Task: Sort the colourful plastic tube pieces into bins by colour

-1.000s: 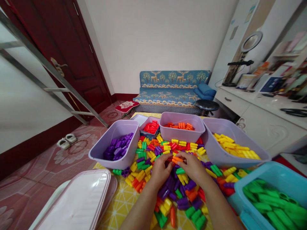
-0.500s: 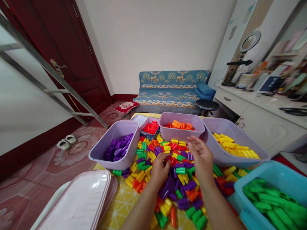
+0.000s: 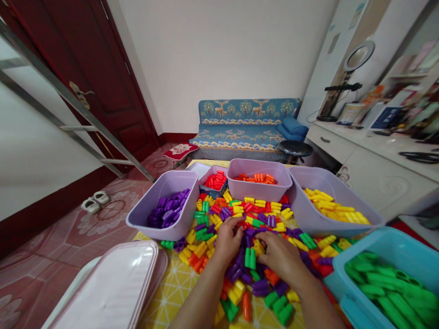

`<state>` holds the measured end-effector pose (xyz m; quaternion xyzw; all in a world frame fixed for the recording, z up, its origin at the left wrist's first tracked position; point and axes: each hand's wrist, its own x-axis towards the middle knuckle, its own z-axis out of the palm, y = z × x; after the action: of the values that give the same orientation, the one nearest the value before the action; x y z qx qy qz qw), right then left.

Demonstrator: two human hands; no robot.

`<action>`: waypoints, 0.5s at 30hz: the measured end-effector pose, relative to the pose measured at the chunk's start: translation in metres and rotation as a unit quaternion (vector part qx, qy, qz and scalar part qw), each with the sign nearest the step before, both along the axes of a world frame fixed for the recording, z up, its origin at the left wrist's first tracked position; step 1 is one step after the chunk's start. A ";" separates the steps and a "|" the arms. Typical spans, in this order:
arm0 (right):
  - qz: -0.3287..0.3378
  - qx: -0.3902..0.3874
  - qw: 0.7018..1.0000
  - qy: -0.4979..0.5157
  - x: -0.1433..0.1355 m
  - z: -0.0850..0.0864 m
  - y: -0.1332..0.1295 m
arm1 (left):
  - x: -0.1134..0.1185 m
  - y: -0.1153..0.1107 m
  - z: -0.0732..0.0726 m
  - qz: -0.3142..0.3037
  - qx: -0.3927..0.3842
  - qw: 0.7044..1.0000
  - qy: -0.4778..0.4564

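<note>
Head view: left of centre, a lavender tub (image 3: 188, 218), probably set within reach; lower centre, left hand (image 3: 226, 240) above mixed pieces (image 3: 236, 270), right hand (image 3: 280, 254) at a yellow piece (image 3: 258, 248) (I can't tell either grip); teal tub (image 3: 411, 245) lower right.

Plastic pieces (image 3: 250, 258) — purple, green, yellow, orange, red; tablecloth (image 3: 173, 283) — yellow, white-lined.

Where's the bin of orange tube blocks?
Head view, right of centre: the lilac bin of orange tube blocks sits between the smaller box of red ones and the lilac bin of yellow ones.
</note>
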<state>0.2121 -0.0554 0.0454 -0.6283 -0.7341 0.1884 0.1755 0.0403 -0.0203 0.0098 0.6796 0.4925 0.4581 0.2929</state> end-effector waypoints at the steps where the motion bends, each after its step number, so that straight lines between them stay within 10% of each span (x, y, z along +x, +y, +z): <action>1: -0.003 0.007 0.999 0.041 -0.006 -0.003 0.004 | 0.000 0.000 0.001 0.000 0.000 1.000 -0.003; 7: -0.100 0.043 0.926 0.361 -0.034 -0.028 0.022 | 0.000 -0.004 0.007 -0.013 -0.035 0.998 -0.055; 15: -0.083 0.082 0.902 0.416 -0.037 -0.039 0.016 | 0.000 -0.005 0.008 -0.045 -0.035 0.994 -0.097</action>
<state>0.1749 -0.0397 0.0062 -0.5349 -0.5525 0.3567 0.5305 0.0399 -0.0254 0.0174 0.6425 0.4465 0.4909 0.3832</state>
